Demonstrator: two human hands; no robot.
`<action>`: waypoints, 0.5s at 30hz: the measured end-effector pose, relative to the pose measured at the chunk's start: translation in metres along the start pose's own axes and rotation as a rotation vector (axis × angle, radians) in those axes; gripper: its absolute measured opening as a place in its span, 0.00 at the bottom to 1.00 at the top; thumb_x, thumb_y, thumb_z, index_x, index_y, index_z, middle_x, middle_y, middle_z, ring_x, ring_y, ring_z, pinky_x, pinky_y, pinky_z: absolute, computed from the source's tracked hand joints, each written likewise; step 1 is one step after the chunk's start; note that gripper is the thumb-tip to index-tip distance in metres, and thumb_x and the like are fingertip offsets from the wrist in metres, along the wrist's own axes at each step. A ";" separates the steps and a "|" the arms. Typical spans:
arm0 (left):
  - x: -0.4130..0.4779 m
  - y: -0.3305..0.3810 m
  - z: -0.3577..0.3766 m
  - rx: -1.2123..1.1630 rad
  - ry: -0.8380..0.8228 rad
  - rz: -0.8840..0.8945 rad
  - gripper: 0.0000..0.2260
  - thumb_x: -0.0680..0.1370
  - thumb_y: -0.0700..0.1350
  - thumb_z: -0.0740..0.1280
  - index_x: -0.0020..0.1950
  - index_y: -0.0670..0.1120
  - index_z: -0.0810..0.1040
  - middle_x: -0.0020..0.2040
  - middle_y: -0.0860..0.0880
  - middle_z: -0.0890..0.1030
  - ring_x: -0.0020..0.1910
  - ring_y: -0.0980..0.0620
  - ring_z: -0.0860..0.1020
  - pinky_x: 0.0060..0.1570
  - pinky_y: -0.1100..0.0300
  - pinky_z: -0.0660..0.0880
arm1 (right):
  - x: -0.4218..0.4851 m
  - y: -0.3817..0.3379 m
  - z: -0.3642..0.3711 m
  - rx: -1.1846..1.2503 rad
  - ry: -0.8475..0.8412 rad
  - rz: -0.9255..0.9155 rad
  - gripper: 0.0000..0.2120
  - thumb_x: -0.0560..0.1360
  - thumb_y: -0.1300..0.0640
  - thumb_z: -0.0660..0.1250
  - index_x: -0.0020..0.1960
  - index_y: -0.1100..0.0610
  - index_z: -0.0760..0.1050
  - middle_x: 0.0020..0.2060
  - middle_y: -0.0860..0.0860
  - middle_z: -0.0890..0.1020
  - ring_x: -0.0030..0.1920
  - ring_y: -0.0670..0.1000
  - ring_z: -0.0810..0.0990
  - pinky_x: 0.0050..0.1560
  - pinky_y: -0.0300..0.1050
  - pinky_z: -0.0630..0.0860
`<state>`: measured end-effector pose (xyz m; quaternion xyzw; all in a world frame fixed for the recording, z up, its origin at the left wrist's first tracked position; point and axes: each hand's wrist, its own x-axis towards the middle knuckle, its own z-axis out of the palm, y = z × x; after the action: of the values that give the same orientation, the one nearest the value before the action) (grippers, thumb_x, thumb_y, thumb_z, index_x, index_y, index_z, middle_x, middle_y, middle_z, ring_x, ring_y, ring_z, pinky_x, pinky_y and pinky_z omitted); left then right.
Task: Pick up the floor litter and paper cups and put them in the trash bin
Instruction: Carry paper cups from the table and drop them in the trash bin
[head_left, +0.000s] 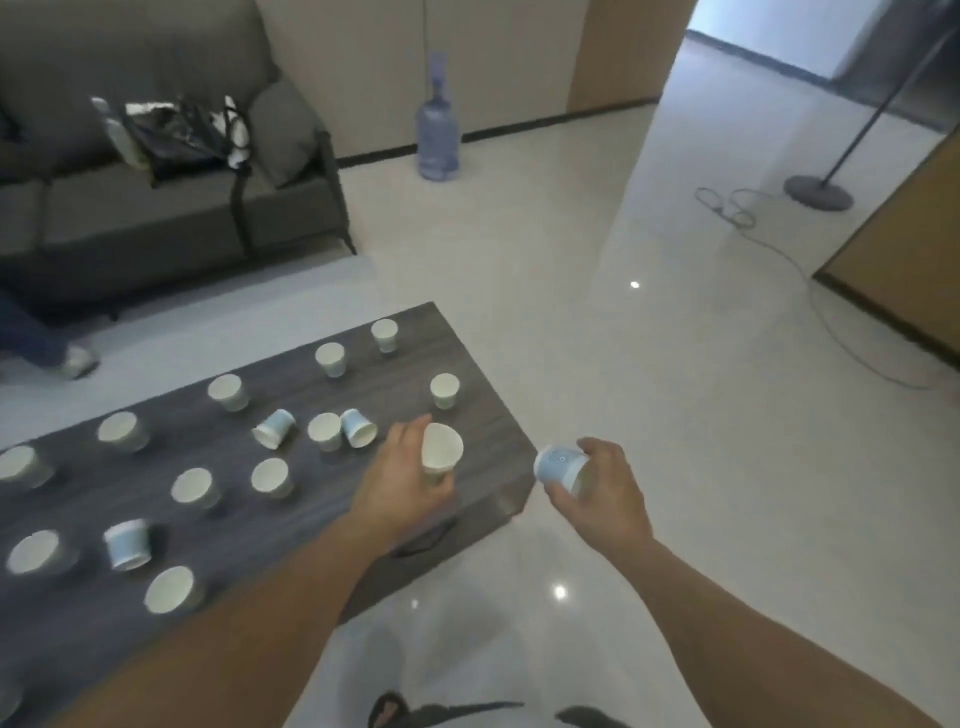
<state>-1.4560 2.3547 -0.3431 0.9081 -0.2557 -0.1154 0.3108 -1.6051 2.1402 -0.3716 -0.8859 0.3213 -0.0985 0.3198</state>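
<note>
My left hand (397, 486) grips a white paper cup (440, 451), mouth facing me, above the near right corner of the dark wooden table (483, 415). My right hand (602, 493) holds a second paper cup (558, 465) with a blue pattern, tipped on its side, just off the table's corner over the floor. Several more paper cups stand or lie across the table, such as an upright one (444, 389) and a toppled one (357, 427). No trash bin is in view.
A grey sofa (156, 208) with a black bag (176, 135) stands behind the table. A blue water jug (439, 135) stands by the wall. A floor lamp base (818, 192) and its cable (779, 249) lie at the right. Someone's foot (75, 361) is at left.
</note>
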 end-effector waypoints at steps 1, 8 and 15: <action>0.007 0.025 0.015 0.006 -0.025 0.044 0.33 0.71 0.51 0.71 0.73 0.50 0.62 0.66 0.49 0.69 0.64 0.49 0.70 0.58 0.56 0.69 | -0.005 0.020 -0.019 0.003 0.033 0.030 0.33 0.68 0.42 0.74 0.68 0.51 0.67 0.62 0.46 0.71 0.58 0.49 0.74 0.51 0.39 0.67; 0.022 0.227 0.157 -0.012 -0.245 0.337 0.36 0.69 0.51 0.73 0.73 0.50 0.61 0.66 0.48 0.67 0.60 0.46 0.73 0.57 0.54 0.72 | -0.054 0.177 -0.163 -0.056 0.252 0.235 0.33 0.70 0.42 0.71 0.71 0.50 0.66 0.65 0.46 0.69 0.64 0.49 0.70 0.56 0.38 0.64; -0.010 0.392 0.278 0.018 -0.461 0.604 0.37 0.68 0.51 0.73 0.73 0.51 0.61 0.67 0.49 0.67 0.60 0.47 0.73 0.56 0.55 0.72 | -0.128 0.293 -0.273 -0.065 0.464 0.483 0.36 0.71 0.44 0.72 0.74 0.52 0.63 0.67 0.49 0.69 0.66 0.52 0.69 0.61 0.41 0.65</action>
<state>-1.7208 1.9542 -0.3148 0.7447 -0.5763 -0.2176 0.2569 -1.9561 1.9113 -0.3407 -0.7479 0.5892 -0.2087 0.2236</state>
